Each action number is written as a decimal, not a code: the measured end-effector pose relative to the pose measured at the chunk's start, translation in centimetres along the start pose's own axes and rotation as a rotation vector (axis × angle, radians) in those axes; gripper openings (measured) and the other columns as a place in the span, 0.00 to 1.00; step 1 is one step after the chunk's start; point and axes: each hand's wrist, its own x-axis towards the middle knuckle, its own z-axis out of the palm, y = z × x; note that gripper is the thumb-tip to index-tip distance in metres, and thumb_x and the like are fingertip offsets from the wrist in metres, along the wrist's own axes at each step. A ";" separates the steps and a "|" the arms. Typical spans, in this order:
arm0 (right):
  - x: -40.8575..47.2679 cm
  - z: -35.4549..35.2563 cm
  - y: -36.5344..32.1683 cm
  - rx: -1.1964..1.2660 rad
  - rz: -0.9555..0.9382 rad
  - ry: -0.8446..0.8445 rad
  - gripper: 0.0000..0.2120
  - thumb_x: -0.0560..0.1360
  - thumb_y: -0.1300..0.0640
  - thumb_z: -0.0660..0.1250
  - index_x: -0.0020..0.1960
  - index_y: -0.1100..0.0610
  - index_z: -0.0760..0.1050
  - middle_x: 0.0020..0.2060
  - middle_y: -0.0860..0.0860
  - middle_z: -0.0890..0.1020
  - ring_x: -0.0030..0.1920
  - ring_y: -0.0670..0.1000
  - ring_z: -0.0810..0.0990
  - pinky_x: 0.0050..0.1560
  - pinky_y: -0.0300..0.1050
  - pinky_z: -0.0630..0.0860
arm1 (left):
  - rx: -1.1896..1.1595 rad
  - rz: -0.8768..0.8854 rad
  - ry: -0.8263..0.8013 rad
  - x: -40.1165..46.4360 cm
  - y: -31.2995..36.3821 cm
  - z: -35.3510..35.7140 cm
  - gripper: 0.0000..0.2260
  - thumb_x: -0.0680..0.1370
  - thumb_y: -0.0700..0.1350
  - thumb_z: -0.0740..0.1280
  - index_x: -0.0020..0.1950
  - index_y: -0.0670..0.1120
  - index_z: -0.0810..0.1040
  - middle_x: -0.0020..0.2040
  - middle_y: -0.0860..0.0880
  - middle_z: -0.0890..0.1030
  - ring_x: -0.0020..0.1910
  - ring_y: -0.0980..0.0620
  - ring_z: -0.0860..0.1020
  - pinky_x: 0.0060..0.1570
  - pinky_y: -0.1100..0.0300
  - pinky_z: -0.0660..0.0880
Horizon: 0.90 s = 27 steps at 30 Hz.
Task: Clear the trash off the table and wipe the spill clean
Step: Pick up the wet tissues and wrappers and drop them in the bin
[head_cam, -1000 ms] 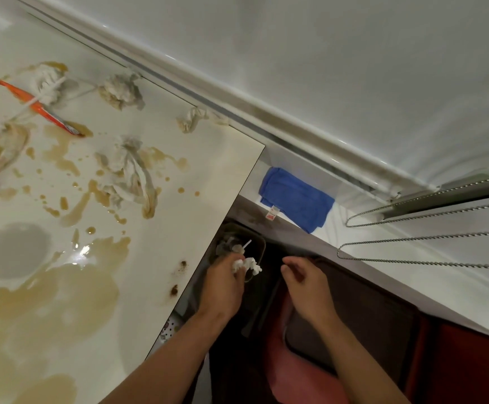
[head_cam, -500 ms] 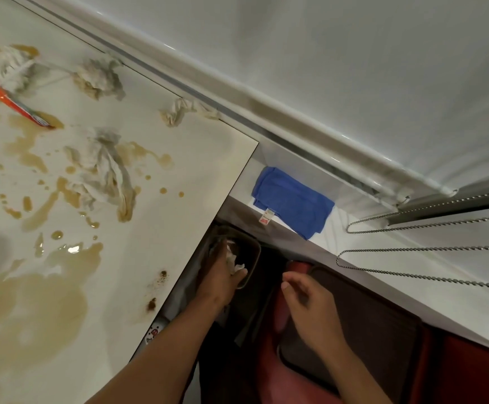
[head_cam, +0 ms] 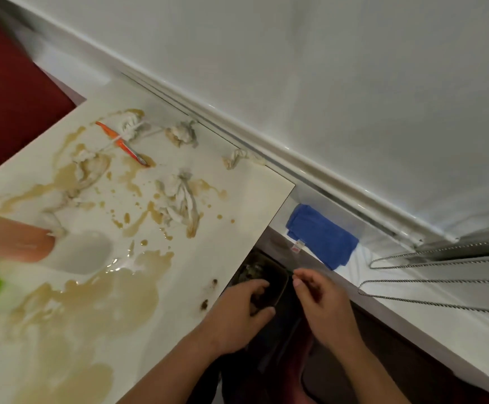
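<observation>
A: What had changed at the bin (head_cam: 266, 279)?

B: The white wad the left hand (head_cam: 238, 314) carried was gone, dropped in; its fingers hung loose and empty over the rim. The right hand (head_cam: 322, 301) beside it pinched nothing.

A: And what was left?

B: Soaked tissues (head_cam: 180, 199) and the brown spill (head_cam: 115, 298) lay on the table (head_cam: 246, 199) left of the bin, the blue cloth (head_cam: 322, 236) just beyond it.

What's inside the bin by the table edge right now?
The dark bin holds pale crumpled scraps at its far end. The left hand covers the near part, so the rest is hidden.
</observation>
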 end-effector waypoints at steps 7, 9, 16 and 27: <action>2.4 -0.9 -8.5 -0.019 -0.152 -0.100 0.10 0.80 0.52 0.69 0.61 0.46 0.81 0.52 0.38 0.83 0.54 0.34 0.79 0.53 0.29 0.76 | -0.052 -0.109 0.276 -4.5 1.9 -8.2 0.20 0.79 0.57 0.69 0.70 0.57 0.73 0.61 0.60 0.79 0.44 0.63 0.81 0.53 0.62 0.77; 3.5 -0.9 -10.5 -0.027 -0.161 -0.154 0.11 0.80 0.52 0.69 0.62 0.46 0.80 0.52 0.39 0.82 0.54 0.36 0.79 0.56 0.34 0.77 | -0.074 -0.166 0.340 -5.0 1.6 -9.6 0.19 0.79 0.56 0.69 0.69 0.57 0.74 0.61 0.59 0.78 0.42 0.62 0.82 0.51 0.62 0.78; 9.8 1.9 -14.0 -0.257 -0.298 -0.256 0.19 0.82 0.50 0.67 0.71 0.48 0.73 0.69 0.43 0.71 0.67 0.44 0.71 0.69 0.41 0.68 | -0.114 -0.244 0.458 -5.7 0.5 -12.7 0.20 0.78 0.57 0.69 0.70 0.56 0.74 0.60 0.58 0.79 0.50 0.58 0.80 0.50 0.62 0.75; 22.3 9.6 -15.6 -0.670 -0.236 -0.245 0.23 0.81 0.52 0.64 0.75 0.47 0.65 0.78 0.55 0.55 0.69 0.61 0.70 0.60 0.52 0.76 | -0.181 -0.249 0.452 -2.7 -2.0 -17.2 0.19 0.78 0.56 0.70 0.68 0.54 0.76 0.57 0.60 0.79 0.49 0.60 0.81 0.49 0.63 0.76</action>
